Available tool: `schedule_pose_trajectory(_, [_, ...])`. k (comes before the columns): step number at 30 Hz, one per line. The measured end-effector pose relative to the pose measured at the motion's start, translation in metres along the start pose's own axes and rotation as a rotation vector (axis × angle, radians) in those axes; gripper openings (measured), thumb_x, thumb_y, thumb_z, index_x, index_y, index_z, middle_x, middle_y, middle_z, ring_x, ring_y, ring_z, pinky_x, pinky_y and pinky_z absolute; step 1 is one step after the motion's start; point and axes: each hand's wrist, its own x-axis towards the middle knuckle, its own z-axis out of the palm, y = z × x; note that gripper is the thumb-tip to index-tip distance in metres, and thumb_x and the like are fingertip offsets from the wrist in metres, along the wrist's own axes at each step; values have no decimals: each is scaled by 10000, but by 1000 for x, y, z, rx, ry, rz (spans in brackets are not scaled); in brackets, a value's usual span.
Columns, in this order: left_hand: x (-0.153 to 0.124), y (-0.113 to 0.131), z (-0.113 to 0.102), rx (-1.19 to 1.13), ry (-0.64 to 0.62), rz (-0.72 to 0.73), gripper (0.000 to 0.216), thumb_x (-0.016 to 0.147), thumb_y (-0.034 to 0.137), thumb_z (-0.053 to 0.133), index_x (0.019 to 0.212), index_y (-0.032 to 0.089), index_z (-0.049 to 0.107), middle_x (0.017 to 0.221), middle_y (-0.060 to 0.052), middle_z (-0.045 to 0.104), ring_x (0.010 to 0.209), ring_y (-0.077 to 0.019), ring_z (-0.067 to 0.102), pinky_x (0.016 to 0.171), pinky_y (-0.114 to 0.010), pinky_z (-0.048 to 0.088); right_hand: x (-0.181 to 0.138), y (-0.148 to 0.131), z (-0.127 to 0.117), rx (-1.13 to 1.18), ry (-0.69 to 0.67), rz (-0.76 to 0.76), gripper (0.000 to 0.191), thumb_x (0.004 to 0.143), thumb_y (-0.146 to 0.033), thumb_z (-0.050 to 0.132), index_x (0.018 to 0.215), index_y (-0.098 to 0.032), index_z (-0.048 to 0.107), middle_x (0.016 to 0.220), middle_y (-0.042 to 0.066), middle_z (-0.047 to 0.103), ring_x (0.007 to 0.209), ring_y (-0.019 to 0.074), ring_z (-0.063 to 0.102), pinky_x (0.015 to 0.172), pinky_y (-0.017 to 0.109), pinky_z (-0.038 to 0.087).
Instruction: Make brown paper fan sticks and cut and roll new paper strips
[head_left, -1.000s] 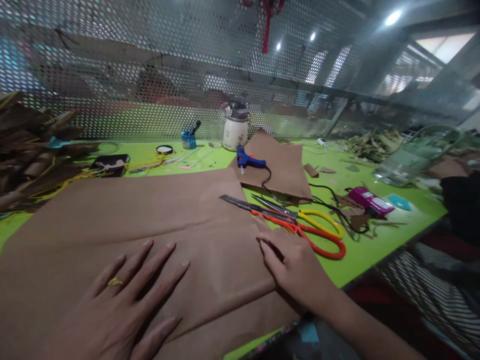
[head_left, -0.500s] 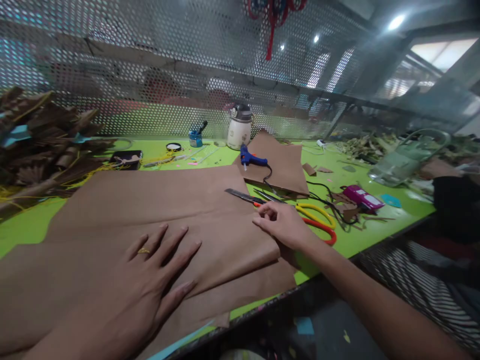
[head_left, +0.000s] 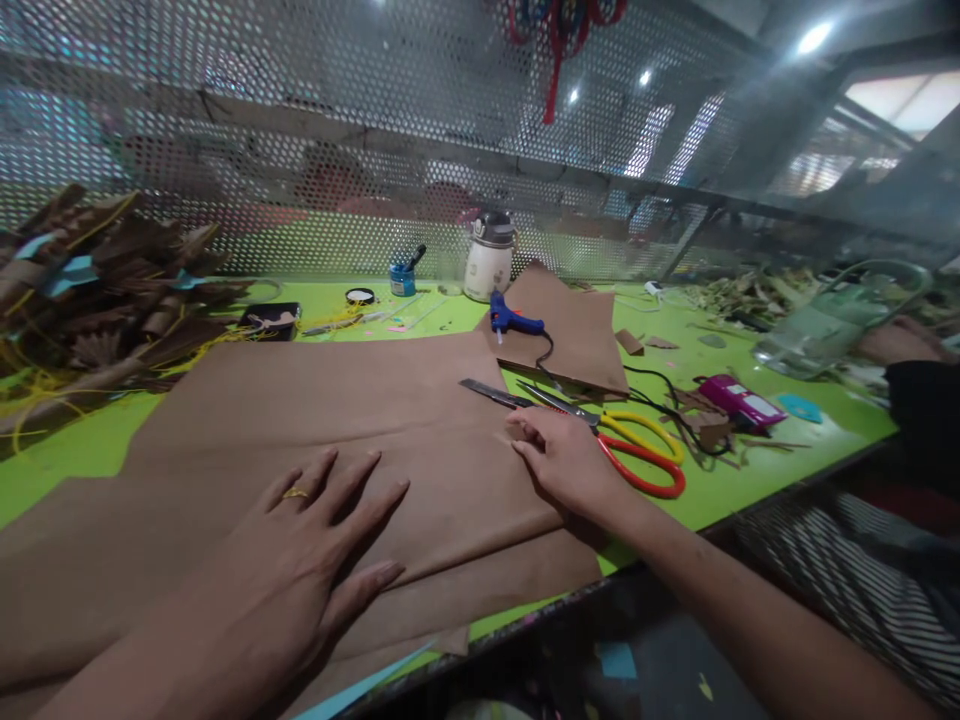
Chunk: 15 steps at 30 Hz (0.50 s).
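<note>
A large sheet of creased brown paper (head_left: 420, 385) covers much of the green table, its lower right part doubled over in layers. My left hand (head_left: 315, 550), with a ring on one finger, lies flat on the paper, fingers spread. At the paper's right edge my right hand (head_left: 559, 450) has its fingers curled in, thumb and fingertips at the sheet; the exact grip is partly hidden. Just beyond it lie scissors (head_left: 637, 440) with one yellow and one red handle. Beside their tips is a dark, flat blade (head_left: 487, 392) with orange bits, its rear end covered.
A blue glue gun (head_left: 516, 318) rests on stacked brown sheets (head_left: 574, 350). Behind stand a white bottle (head_left: 489, 270) and a blue jar (head_left: 402, 280). Brown bundles (head_left: 97, 300) lie left. A purple box (head_left: 739, 402), clear jug (head_left: 817, 320) and another person's hand (head_left: 904, 340) are right.
The view has shifted slightly, so most things sit further right. Both my hands keep nearly the same places on the paper. Another person's hand has come into sight behind the jug.
</note>
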Motion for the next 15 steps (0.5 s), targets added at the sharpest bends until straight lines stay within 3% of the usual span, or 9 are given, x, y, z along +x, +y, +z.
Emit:
schedule_pose_trajectory(8, [0, -3, 0, 54, 21, -38, 573, 840, 603, 440, 1375, 402, 387, 1421, -16, 443, 1255, -367, 414, 951, -527, 357, 0, 2, 1, -95, -33, -6, 290, 802, -119, 564, 1087, -160, 602, 943, 66, 681, 827, 173, 606, 772, 275, 430])
schedule_pose_trajectory(12, [-3, -6, 6, 50, 7, -21, 630, 828, 619, 448, 1406, 407, 319, 1452, -1, 398, 1294, -368, 370, 985, -539, 337, 0, 2, 0, -127, -56, -7, 260, 814, -129, 554, 1067, -163, 607, 938, 67, 681, 840, 177, 604, 773, 273, 421])
schedule_pose_trajectory(15, [-5, -4, 7, 38, 10, -50, 597, 841, 598, 445, 1395, 396, 350, 1451, 4, 399, 1312, -362, 347, 1008, -540, 322, 2, 1, 0, -153, -67, -3, 239, 816, -145, 559, 1048, -163, 614, 890, 61, 678, 824, 179, 601, 757, 272, 416])
